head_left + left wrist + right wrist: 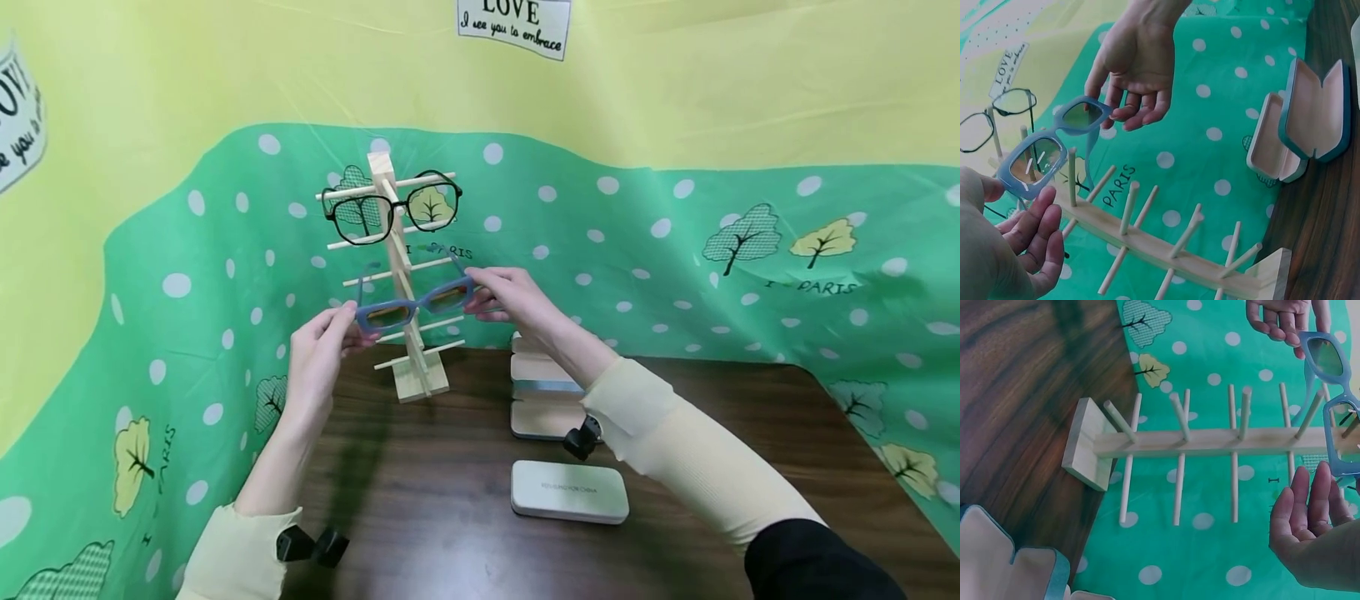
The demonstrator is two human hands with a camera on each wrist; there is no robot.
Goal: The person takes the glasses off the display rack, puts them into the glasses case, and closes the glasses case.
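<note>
You hold the blue-framed glasses [411, 310] in front of the wooden rack [402, 271], below its upper pegs, with the temples unfolded and pointing back towards the rack. Your left hand [318, 350] pinches one end of the frame between thumb and fingers; your right hand [513, 298] pinches the opposite end the same way. The frame is tilted, its right end higher. Whether the temples touch any peg cannot be determined.

Above, the black-framed glasses [399, 206] sit on the rack's upper pegs. The rack stands upright at the back of your bench [420, 500], near the patterned cloth [637, 242].

To the right of the rack, partly hidden by your right forearm, two open cases [543, 419] show pale linings. A closed white case [570, 492] lies nearer you on the bench; its small lettering is not fully legible.
</note>
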